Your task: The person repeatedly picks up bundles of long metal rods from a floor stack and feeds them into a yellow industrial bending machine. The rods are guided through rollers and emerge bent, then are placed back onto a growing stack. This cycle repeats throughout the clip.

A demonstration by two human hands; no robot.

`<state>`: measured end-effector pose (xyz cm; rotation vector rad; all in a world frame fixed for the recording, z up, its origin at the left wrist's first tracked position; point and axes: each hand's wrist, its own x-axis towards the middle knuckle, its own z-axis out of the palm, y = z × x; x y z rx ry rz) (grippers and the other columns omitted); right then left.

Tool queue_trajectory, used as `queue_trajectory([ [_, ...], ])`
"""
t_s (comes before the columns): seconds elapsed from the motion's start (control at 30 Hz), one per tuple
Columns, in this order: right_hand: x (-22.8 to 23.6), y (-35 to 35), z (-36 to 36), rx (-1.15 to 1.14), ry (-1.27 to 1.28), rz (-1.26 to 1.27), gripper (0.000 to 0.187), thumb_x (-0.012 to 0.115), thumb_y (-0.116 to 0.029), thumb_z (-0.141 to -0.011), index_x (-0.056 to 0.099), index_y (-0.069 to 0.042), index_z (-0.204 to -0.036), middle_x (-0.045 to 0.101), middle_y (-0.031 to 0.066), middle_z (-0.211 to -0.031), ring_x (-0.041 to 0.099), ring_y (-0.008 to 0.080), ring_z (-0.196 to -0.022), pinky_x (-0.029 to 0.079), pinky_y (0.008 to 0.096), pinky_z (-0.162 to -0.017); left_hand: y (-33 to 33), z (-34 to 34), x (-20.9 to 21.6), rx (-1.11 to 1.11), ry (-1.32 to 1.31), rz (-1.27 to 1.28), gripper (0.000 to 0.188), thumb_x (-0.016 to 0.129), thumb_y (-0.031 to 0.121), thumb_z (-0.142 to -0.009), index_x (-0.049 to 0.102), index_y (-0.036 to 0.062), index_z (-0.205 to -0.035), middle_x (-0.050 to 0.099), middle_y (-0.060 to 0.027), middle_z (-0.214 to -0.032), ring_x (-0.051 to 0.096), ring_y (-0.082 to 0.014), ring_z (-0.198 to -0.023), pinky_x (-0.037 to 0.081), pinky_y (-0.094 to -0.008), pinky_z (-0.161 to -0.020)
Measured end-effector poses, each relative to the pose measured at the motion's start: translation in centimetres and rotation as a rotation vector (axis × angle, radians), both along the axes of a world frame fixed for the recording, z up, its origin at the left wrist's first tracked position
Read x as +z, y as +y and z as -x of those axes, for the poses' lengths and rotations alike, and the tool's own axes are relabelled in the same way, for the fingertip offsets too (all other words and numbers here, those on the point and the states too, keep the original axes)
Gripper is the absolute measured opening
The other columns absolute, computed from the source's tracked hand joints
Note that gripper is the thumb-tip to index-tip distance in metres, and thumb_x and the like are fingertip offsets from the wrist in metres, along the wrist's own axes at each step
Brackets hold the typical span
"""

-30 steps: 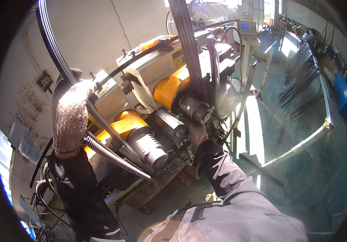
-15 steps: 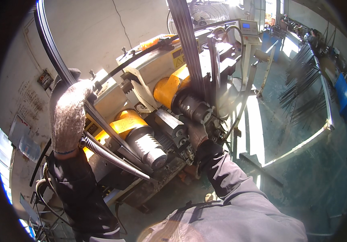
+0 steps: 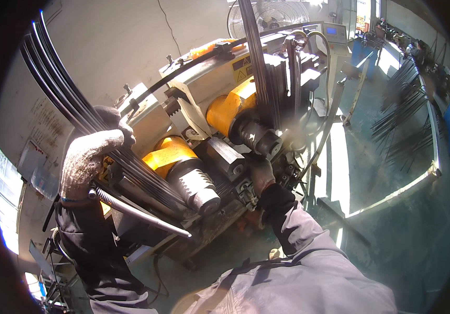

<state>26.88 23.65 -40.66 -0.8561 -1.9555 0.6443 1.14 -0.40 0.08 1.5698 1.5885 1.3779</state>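
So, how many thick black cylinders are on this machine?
2: the left cylinder beside the rods in the left hand, the right cylinder near the right hand. Others may be hidden.

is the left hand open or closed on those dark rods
Closed: the gloved left hand is curled around the dark rods, which run out above and below its grip.

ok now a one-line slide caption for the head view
Gloved left hand grips a bundle of long dark rods; right hand at the front of a machine.
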Motion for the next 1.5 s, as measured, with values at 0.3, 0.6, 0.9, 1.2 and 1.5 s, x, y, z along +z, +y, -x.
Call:
queue_trajectory([
  [0.3,0.2,-0.1,0.2,0.033,0.095,0.087,0.030,0.064,-0.010,-0.103,0.076,-0.004,-0.129,0.077,0.0192,-0.120,0.074,0.0355,-0.113,0.057,0.0407,-0.098,-0.3,-1.4,0.9,-0.118,-0.076,0.073,0.042,0.073,0.013,-0.105,0.061,-0.0021,-0.142,0.076,-0.0201,-0.120,0.077,-0.0328,-0.114,0.065,-0.0441,-0.101],
  [0.6,0.0,0.1,-0.3,0.037,-0.042,-0.105,0.037,0.065,-0.004,-0.095,0.075,-0.008,-0.131,0.076,0.0180,-0.121,0.074,0.0368,-0.116,0.058,0.0424,-0.100,-1.7,-3.8,1.3,0.274,-0.067,0.154,0.028,0.066,0.009,-0.108,0.068,-0.0024,-0.133,0.076,-0.0192,-0.124,0.077,-0.0297,-0.113,0.064,-0.0399,-0.101],
  [0.9,-0.9,0.6,-0.3,0.061,0.013,-0.256,0.041,0.063,-0.002,-0.094,0.076,-0.011,-0.132,0.077,0.0175,-0.126,0.073,0.0377,-0.121,0.057,0.0455,-0.105,-2.2,-4.2,1.3,0.293,0.044,0.166,0.027,0.069,0.009,-0.106,0.071,-0.0024,-0.131,0.079,-0.0189,-0.118,0.079,-0.0295,-0.108,0.065,-0.0397,-0.099],
  [1.2,1.0,0.1,-0.7,0.232,0.192,0.266,0.035,0.063,-0.005,-0.100,0.074,-0.004,-0.134,0.078,0.0145,-0.127,0.073,0.0313,-0.117,0.055,0.0399,-0.101,-1.6,-1.9,1.6,0.411,0.041,0.229,0.035,0.078,0.008,-0.101,0.071,0.0009,-0.135,0.081,-0.0161,-0.113,0.081,-0.0275,-0.105,0.065,-0.0395,-0.100],
  [1.5,5.1,-5.0,-4.4,0.176,0.822,0.813,0.034,0.075,-0.020,-0.105,0.074,0.001,-0.131,0.080,0.0088,-0.123,0.072,0.0199,-0.113,0.055,0.0377,-0.103,-6.0,-10.2,2.8,0.465,0.188,0.136,0.044,0.076,0.011,-0.094,0.058,0.0035,-0.133,0.071,-0.0087,-0.108,0.072,-0.0206,-0.101,0.060,-0.0365,-0.100],
])
